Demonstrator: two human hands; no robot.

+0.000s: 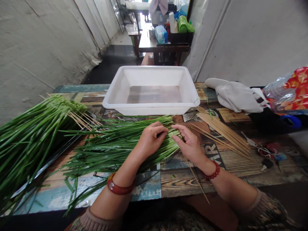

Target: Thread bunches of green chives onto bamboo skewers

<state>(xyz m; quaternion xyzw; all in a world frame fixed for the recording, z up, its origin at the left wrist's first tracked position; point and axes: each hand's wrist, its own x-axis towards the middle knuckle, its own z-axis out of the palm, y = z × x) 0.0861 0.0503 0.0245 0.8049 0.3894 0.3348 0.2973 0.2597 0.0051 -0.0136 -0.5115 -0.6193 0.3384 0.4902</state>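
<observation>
A spread bundle of garlic chives (pixel 103 144) lies across the table, pale stem ends to the right. My left hand (pixel 154 138) rests over the stems with fingers curled and thumb pinched in, closed on some chives; the exact stalks are hidden under the fingers. Beside it, my right hand (pixel 189 144) hovers at the stem ends, thumb and fingers apart, touching or nearly touching them. A single bamboo skewer (pixel 196 178) slants from below my right hand past the table's front edge. To the right lies a pile of bamboo skewers (pixel 223 133).
Chives threaded on skewers (pixel 55 112) are heaped on a metal tray (pixel 48 163) at the left. Behind the loose chives stands a white plastic tub (pixel 150 109). Scissors (pixel 262 149), keys (pixel 266 164), a white cloth cap (pixel 238 96) and a red-patterned plastic bag (pixel 291 91) lie at the right.
</observation>
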